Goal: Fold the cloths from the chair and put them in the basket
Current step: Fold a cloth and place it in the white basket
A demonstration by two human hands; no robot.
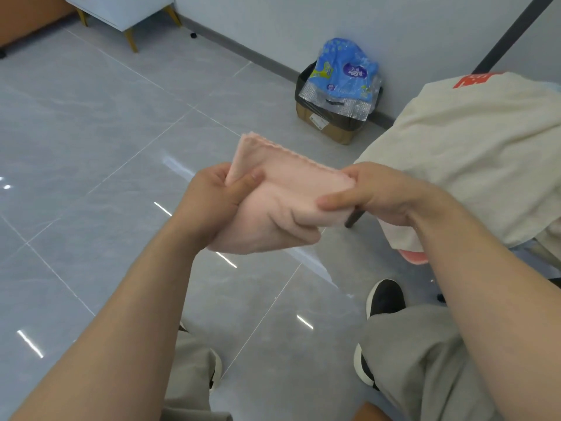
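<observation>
A small pale pink cloth (pixel 282 189), folded over, hangs in the air between my hands above the floor. My left hand (pixel 212 205) grips its left side, thumb on top. My right hand (pixel 373 192) pinches its right edge between thumb and fingers. To the right stands the chair (pixel 353 220), of which only a dark leg shows, draped with a large cream cloth (pixel 473 153) bearing a red patch. Another pink cloth (pixel 406 241) hangs below the cream one, partly hidden by my right forearm. No basket is in view.
A cardboard box (pixel 331 123) lined with a black bag and holding a blue plastic package stands by the wall. A white cabinet (pixel 127 10) on gold legs is at the far left. Grey tiled floor lies below; my two shoes stand on it.
</observation>
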